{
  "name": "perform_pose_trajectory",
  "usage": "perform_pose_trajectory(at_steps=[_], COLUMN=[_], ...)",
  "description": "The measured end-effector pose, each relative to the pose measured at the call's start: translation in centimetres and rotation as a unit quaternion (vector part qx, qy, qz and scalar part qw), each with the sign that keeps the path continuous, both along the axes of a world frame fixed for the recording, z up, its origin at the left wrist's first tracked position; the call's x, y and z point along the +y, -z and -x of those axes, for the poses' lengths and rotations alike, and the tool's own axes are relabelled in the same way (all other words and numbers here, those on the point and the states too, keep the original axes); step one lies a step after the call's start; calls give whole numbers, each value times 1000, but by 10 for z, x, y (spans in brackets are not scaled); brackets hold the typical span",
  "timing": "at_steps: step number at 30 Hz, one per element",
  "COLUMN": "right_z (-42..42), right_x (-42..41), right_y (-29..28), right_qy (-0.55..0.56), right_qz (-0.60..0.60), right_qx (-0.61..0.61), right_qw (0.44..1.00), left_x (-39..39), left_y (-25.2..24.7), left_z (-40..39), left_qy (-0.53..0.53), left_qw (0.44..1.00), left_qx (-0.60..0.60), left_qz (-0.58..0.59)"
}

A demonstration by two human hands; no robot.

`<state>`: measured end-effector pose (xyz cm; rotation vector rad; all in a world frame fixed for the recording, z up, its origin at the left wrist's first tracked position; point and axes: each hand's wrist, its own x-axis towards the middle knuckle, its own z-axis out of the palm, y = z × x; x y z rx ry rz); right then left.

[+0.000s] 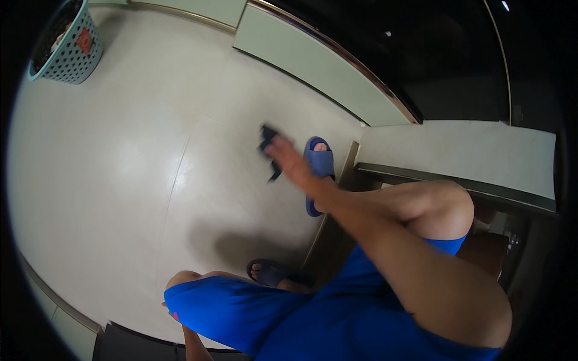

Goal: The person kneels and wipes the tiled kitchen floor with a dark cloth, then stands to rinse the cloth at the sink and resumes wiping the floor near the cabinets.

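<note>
My right hand (289, 160) reaches out low over the pale floor, blurred, with its fingers on a crumpled dark cloth (269, 134). A dark strip of the same cloth hangs or lies below the fingers. Whether the cloth touches the floor cannot be told. The hand is just left of a foot in a blue slide sandal (320, 163). At the lower left, my left hand (166, 308) is beside my bent knee, mostly hidden behind the leg of my blue shorts; only a few fingertips and the forearm show.
A light teal perforated plastic basket (74, 52) with contents stands at the upper left. Pale green cabinet panels (307, 67) with a metal trim line the top, beside glossy black fronts (447, 58). A dark-edged doorway or sill (456, 180) is at the right. My other sandal (271, 274) is lower centre.
</note>
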<state>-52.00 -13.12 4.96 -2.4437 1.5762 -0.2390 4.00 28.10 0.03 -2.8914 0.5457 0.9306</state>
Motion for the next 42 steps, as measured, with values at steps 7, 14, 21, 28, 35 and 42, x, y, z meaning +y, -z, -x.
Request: perform_pose_trajectory(at_steps=[7,14,21,28,35,42], right_z=[-80,-168,-135,-294,-266,-321], right_x=[-35,81,-163,83,-95,-165], right_y=[33,5,4,27,64,42], right_qy=[125,-341,163,-378,-282,-152], right_qz=[89,-63,25,-47,-396,168], right_qx=[52,-161,-23,-105,-404,2], right_qw=[987,924,986,919,775,974], left_x=[26,44,48,45,8,6], left_y=[-12,-21,-17,-15,-50,-42], left_z=[-4,-1,10,12,32,25], left_qy=[-21,-44,-56,-72,-55,-44], left_qw=[1000,999,998,997,998,998], left_qx=[-8,-16,-15,-2,-16,-23], left_qz=[11,16,24,37,-32,-33])
